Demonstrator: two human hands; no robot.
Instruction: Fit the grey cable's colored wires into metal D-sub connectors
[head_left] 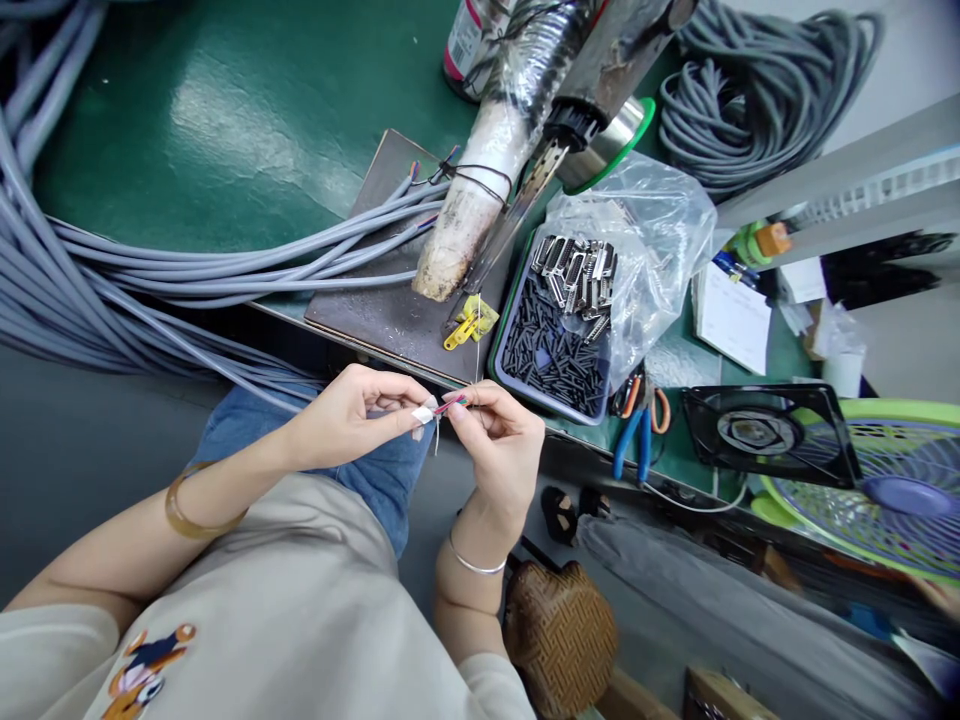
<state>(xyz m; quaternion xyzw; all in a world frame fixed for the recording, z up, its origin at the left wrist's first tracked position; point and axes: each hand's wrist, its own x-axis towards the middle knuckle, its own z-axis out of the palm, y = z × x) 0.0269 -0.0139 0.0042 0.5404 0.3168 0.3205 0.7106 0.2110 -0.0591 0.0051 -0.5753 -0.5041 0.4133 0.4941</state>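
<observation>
My left hand [379, 405] is closed around the end of a cable, with a white piece [424, 413] showing at its fingertips. Thin coloured wires [449, 404], red and green among them, come out of that end. My right hand [499, 430] pinches these wires between thumb and forefinger. A fine pale strand [478, 345] runs upward from near the right fingers. Both hands are in front of the bench edge, above my lap. Just beyond them, a yellow tool [463, 330] lies on a dark board [375, 325].
Grey cables [225, 265] stretch across the bench from the left. A soldering iron [517, 195] and a wrapped tube [465, 215] slant over the board. Right of it stand a bin [551, 395] of connectors and black pieces, blue-handled pliers [636, 440] and a fan [769, 435].
</observation>
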